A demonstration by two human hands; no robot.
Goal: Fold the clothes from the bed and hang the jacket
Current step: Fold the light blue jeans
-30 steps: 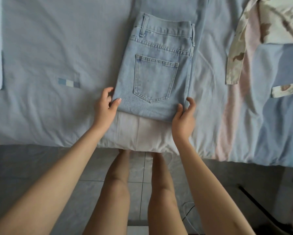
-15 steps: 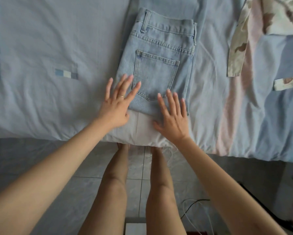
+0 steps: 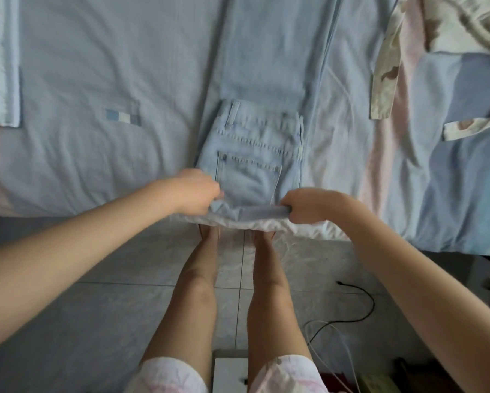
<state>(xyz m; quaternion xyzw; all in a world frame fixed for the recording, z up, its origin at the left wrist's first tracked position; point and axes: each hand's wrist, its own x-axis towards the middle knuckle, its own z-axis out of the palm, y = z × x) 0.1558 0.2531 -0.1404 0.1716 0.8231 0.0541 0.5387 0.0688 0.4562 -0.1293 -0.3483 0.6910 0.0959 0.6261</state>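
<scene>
Light blue jeans (image 3: 255, 154) lie folded on the bed (image 3: 96, 66), back pocket up, with the legs stretching away toward the far side. My left hand (image 3: 195, 191) grips the near left corner of the folded jeans. My right hand (image 3: 306, 205) grips the near right corner, fingers curled round the fold. The near edge of the jeans is lifted slightly off a white cloth (image 3: 255, 224) at the bed's edge. A camouflage-patterned jacket (image 3: 450, 29) lies at the far right of the bed.
A pale striped cloth (image 3: 3, 61) lies at the bed's far left. A blue and pink sheet covers the right side. My legs stand against the bed on a tiled floor, with cables (image 3: 348, 310) and a white box (image 3: 229, 373) near my feet.
Both hands went from lying flat on the jeans to gripping the near corners and lifting that edge. The view shifted, so more of the bed's far side shows.
</scene>
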